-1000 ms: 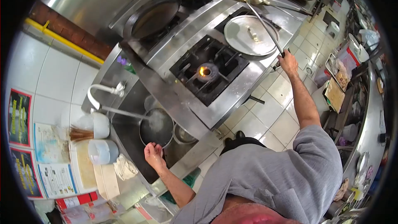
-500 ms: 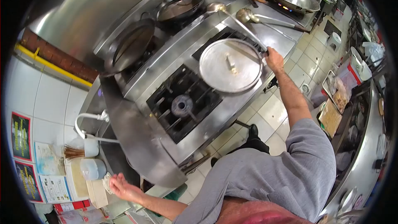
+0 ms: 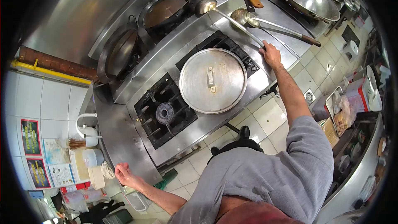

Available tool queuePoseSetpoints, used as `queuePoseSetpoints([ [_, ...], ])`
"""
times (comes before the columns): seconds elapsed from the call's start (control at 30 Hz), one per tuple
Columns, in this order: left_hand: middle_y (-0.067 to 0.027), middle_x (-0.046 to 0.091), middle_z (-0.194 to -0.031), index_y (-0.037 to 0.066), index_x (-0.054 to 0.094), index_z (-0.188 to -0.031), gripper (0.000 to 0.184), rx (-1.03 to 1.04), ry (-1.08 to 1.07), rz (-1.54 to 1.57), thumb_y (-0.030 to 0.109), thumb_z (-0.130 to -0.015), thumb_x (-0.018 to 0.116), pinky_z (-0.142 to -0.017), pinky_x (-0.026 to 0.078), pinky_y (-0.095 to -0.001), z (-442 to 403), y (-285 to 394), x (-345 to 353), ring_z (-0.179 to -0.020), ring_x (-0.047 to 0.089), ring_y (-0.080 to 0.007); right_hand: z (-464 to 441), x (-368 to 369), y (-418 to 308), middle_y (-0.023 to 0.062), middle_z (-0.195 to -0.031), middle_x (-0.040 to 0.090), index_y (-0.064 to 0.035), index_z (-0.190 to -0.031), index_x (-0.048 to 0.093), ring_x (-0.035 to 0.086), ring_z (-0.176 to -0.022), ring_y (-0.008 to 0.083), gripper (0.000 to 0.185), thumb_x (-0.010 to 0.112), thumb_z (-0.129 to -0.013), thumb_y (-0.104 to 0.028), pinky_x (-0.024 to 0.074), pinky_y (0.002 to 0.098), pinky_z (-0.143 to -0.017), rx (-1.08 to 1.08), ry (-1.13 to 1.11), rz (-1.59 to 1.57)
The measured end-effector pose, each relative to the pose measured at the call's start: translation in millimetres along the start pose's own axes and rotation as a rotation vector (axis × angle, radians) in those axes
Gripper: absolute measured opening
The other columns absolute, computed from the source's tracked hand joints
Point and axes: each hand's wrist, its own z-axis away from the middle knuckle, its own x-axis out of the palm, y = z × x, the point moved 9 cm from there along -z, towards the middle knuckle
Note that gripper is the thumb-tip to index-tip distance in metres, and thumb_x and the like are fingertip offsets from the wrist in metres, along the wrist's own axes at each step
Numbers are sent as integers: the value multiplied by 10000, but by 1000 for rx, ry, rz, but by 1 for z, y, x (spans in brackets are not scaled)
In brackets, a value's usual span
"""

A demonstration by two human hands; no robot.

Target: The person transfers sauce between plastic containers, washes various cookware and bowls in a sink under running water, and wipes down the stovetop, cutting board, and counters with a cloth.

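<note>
At lower left, the left hand (image 3: pixel 126 175) has its fingers loosely curled, apparently holding nothing, near a pale cloth (image 3: pixel 107 170). At centre, the round metal lid (image 3: pixel 212 81) is on; the ladle (image 3: pixel 206 7) is already taken up, its bowl at upper centre, its handle slanting rightward into the right hand (image 3: pixel 271 55), clamped around the end.

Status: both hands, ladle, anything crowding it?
Right hand gripping ladle by its handle. Left hand near white cloth, nothing visible in it. Another ladle close alongside.
</note>
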Motion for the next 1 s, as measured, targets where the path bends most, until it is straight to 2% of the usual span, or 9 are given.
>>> queuePoseSetpoints([
  [0.1, -43, 552, -876, 33, 542, -941, 206, -20, -9, 3, 220, -866, 585, -720, 451, -272, 8, -3, 13, -776, 533, -142, -15, 1, 14, 103, -1007, 576, -188, -1214, 418, 552, -948, 292, 442, 520, -842, -402, 429, 466, -727, -5, 50, 7],
  [0.27, -47, 560, -895, 21, 549, -943, 196, -16, -24, -30, 184, -849, 602, -743, 458, -282, 19, -6, 28, -786, 548, -149, -33, 5, 32, 147, -988, 582, -142, -1199, 476, 575, -911, 323, 512, 565, -799, -449, 451, 455, -725, -31, 81, -94],
  [0.4, -33, 564, -887, 23, 554, -965, 221, -65, 15, 3, 185, -833, 626, -732, 446, -268, 22, -11, 26, -784, 553, -141, -30, -8, 28, 168, -1004, 572, -113, -1225, 474, 559, -923, 339, 599, 596, -768, -482, 451, 437, -735, -80, 109, 76],
  [0.53, -54, 569, -904, -3, 554, -987, 226, -68, 55, 28, 161, -842, 610, -719, 466, -262, 22, -13, 16, -762, 566, -146, -8, -40, 19, 185, -1017, 533, -120, -1253, 468, 530, -936, 345, 562, 620, -788, -398, 435, 410, -771, -145, 374, -20],
  [0.67, -52, 585, -872, -10, 565, -967, 199, -103, 14, 26, 149, -851, 595, -709, 464, -253, 25, -13, 22, -738, 572, -139, 31, -60, -13, 174, -966, 533, -28, -1180, 522, 538, -893, 298, 428, 615, -828, -252, 442, 385, -756, -68, 340, -327],
  [0.73, -63, 593, -884, 1, 558, -996, 224, -122, -42, 31, 161, -846, 605, -725, 473, -272, 23, -28, 21, -751, 578, -142, 52, -60, -39, 158, -966, 537, -13, -1165, 532, 552, -854, 261, 394, 599, -844, -232, 452, 361, -730, -180, 408, -386],
  [0.83, -46, 588, -844, -8, 551, -980, 184, -122, -67, 48, 127, -857, 581, -696, 468, -244, 21, -30, 2, -728, 575, -115, 80, -43, -96, 85, -893, 563, -2, -1131, 554, 534, -776, 161, 361, 607, -842, -212, 449, 278, -689, -194, 281, -689],
  [0.87, -46, 588, -844, -8, 551, -980, 184, -120, -45, 48, 127, -857, 581, -696, 468, -244, 17, -30, -15, -728, 575, -115, 85, -17, -109, 39, -839, 554, 3, -1110, 565, 517, -750, 120, 322, 606, -845, -177, 433, 238, -669, -136, 141, -846],
  [1.0, -40, 580, -848, 0, 552, -972, 185, -108, 54, 108, 135, -852, 593, -702, 467, -251, 7, -44, -104, -726, 570, -116, 157, 9, -246, 7, -826, 543, -1, -1090, 573, 506, -742, 76, 265, 591, -850, -113, 415, 207, -668, -264, -152, -1114],
])
